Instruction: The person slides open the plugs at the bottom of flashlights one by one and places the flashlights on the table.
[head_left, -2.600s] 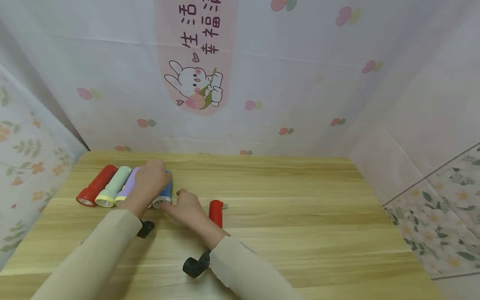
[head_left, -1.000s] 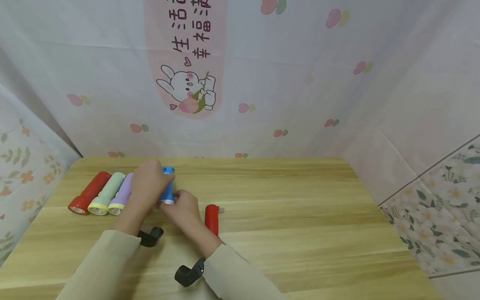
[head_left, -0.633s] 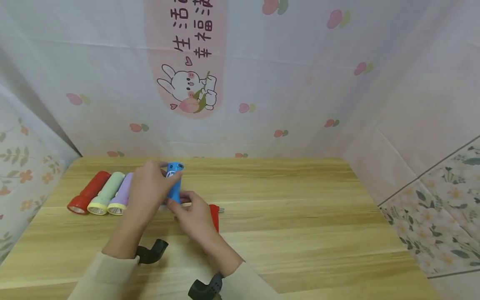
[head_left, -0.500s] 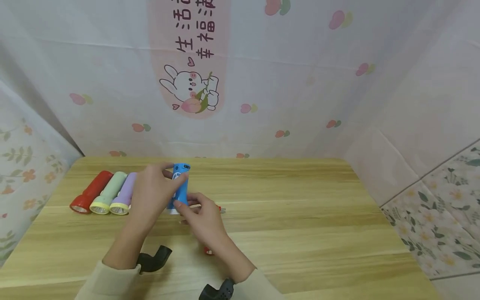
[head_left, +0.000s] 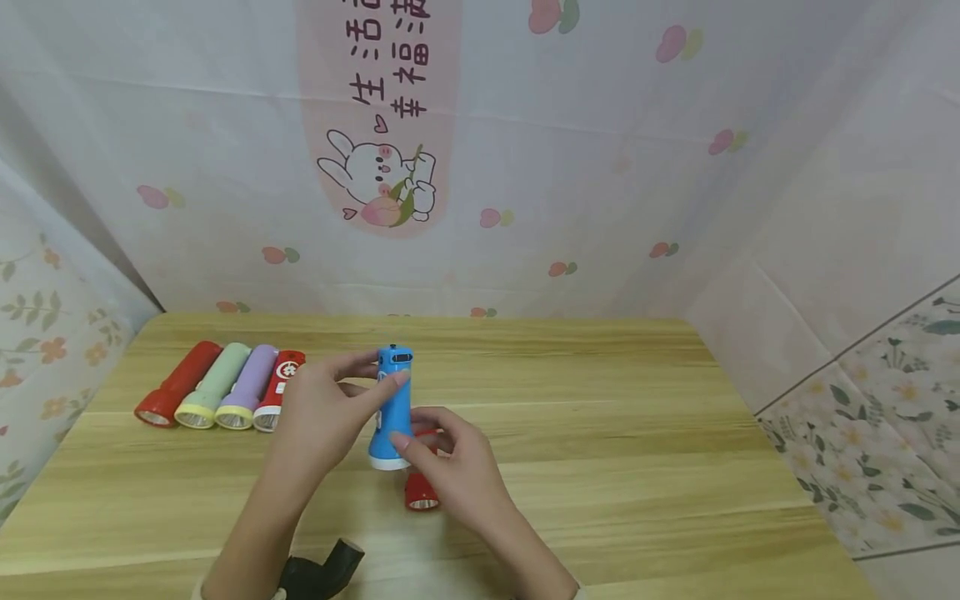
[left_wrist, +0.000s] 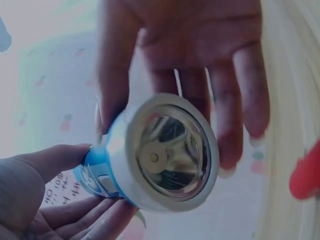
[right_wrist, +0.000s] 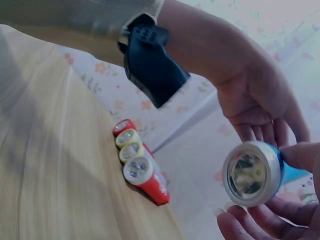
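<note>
The blue torch [head_left: 394, 408] looks to me like smooth, glossy plastic, its reflector [left_wrist: 175, 150] mirror-bright. The table [head_left: 600, 433] is smooth wood grain with a soft sheen; the curtain [head_left: 562, 167] seems creased, matt cloth.

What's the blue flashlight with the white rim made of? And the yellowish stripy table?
The white-rimmed blue flashlight: probably hard plastic, smooth, with a soft gleam on its blue sides. Its silvery round reflector looks like a mirror, so maybe metal or coated plastic. The yellowish stripy table: looks like satin-finished wood, from its grain lines, but the pattern might be printed.
</note>
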